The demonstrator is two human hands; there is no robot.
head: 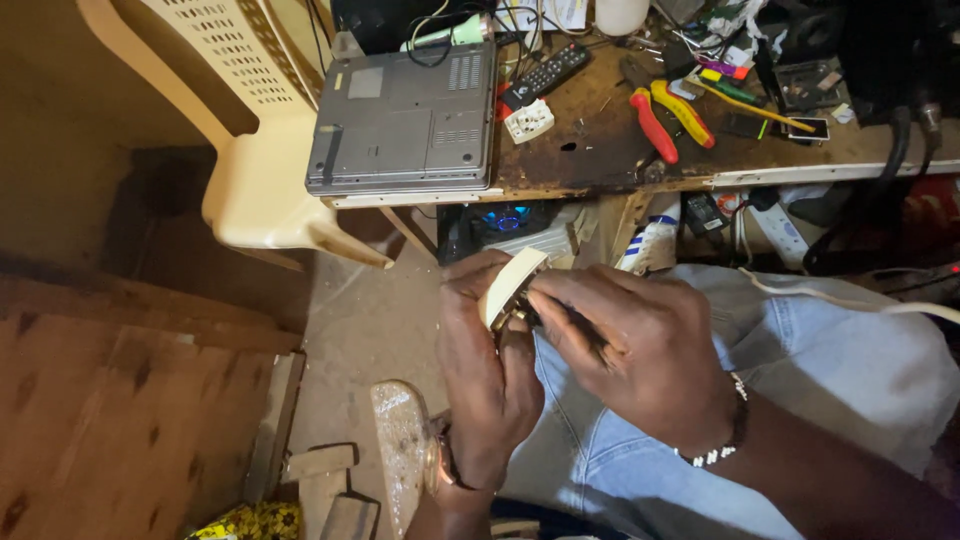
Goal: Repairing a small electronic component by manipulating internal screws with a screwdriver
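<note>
1. Left hand (487, 370) is closed around a small cream-coloured plastic fitting (510, 287), thumb and fingers clamping it from the left side, above the person's lap.
2. Right hand (630, 345) is curled over the fitting's right edge, fingertips pressed against it; a thin dark tool seems to lie under these fingers, though it is too hidden to tell what it is.
3. Both hands sit over light blue jeans (790, 370); a beaded bracelet (722, 440) circles the right wrist, and a watch (440, 465) shows on the left wrist.
4. Just beyond the hands, under the desk (600, 150), a dark box with a blue glow (507, 220) sits beside a white tube (648, 245).
5. On the desk, a grey laptop (405, 120) lies upside down at the left end, with a black remote control (545, 73) and a white socket block (529, 121) near its right side.
6. Further right on the desk lie pliers with red and yellow handles (670, 118).
7. A cream plastic chair (250, 130) stands left of the desk, and wooden boards (120, 400) lie well apart on the floor at lower left.
</note>
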